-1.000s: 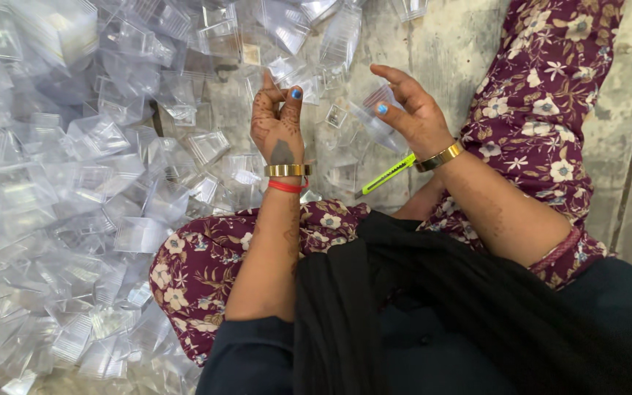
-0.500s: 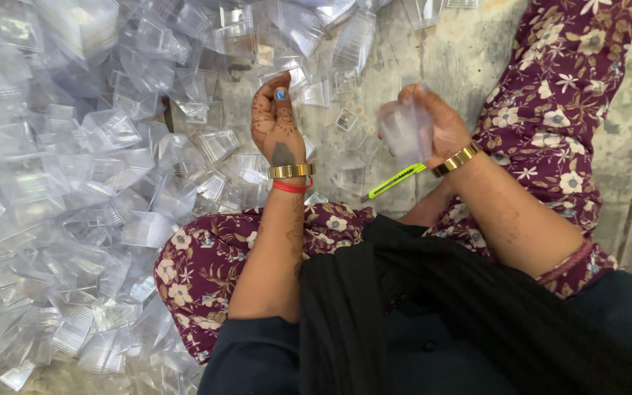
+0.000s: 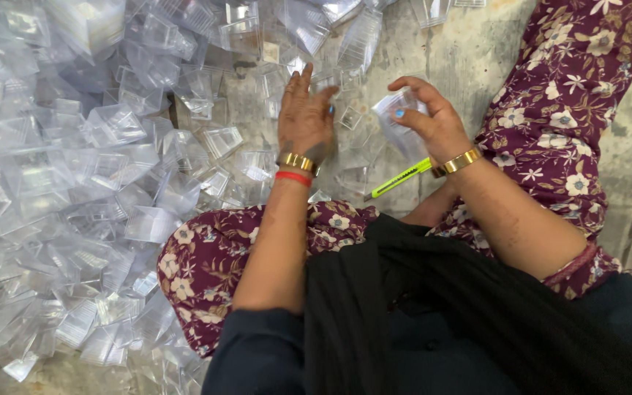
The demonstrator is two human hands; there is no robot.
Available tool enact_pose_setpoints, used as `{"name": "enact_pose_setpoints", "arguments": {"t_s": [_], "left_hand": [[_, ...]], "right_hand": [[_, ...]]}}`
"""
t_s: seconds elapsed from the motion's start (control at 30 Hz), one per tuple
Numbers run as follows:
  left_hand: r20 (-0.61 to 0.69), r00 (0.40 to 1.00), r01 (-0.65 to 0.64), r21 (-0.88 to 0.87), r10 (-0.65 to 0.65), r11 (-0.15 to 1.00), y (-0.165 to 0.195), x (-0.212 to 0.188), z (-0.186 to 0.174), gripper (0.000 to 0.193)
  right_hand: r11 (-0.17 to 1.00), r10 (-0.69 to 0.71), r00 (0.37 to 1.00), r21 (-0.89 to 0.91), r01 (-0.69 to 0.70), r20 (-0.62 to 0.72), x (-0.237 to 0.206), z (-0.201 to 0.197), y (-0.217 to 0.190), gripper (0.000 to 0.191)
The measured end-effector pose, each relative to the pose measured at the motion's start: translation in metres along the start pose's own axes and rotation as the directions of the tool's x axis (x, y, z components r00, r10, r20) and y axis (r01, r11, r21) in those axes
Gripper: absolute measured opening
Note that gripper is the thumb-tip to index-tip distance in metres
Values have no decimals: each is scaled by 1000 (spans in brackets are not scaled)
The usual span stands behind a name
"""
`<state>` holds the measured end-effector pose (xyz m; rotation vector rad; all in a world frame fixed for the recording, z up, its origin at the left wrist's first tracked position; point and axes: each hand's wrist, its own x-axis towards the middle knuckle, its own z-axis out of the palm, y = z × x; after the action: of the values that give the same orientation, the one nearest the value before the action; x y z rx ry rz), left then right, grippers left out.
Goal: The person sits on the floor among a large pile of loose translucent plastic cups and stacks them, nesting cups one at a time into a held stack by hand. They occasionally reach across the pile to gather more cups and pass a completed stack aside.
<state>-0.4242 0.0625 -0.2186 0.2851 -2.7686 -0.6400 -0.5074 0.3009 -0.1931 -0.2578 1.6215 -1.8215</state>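
Reaching out over the floor, our left hand [image 3: 306, 117] lies palm down with the fingers spread loosely and nothing held in them — the fingertips rest on or just above small clear plastic pieces, and we cannot tell whether they quite touch. A gold bangle [image 3: 298, 162] and a red band [image 3: 293, 178] circle that wrist, and the forearm runs straight back toward us across our knee.

Our right hand [image 3: 433, 121] is raised a little, the wrist bent inward, fingers and thumb curled around a clear plastic box [image 3: 396, 117]. The thumb presses its near face while the other fingers arch over its top edge. The box is thin, glossy and see-through, with creased flat walls. A gold bangle sits on this wrist too.

Just below the right palm, a slim yellow-green utility knife [image 3: 399, 179] lies on the grey concrete floor [image 3: 469, 55], its tip pointing toward our lap.

Beyond and to the left of the left fingers spreads a heap of clear plastic boxes [image 3: 89, 168] — small, square-sided, shiny, tumbled at all angles, catching the light in pale glints. Our legs are covered in maroon fabric with a floral print [image 3: 557, 124], and a black cloth [image 3: 433, 292] drapes over the lap.
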Motion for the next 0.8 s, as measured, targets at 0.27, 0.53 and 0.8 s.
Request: {"name": "enact_pose_setpoints", "arguments": {"t_s": [0.27,0.53,0.8], "left_hand": [[13,915,398,-182,-402,899,-10,6,21,28],[292,949,95,-624,118,776,31,-15,16,33],[-8,813,579,112,-582,808,-36,11,-27,49]], "right_hand": [[870,-186,980,-453,195,66,-12,9,-12,54],[810,-205,974,-541,225,98,-1,12,-11,64],[848,-224,971,-473,238,86,9,6,7,40]]}}
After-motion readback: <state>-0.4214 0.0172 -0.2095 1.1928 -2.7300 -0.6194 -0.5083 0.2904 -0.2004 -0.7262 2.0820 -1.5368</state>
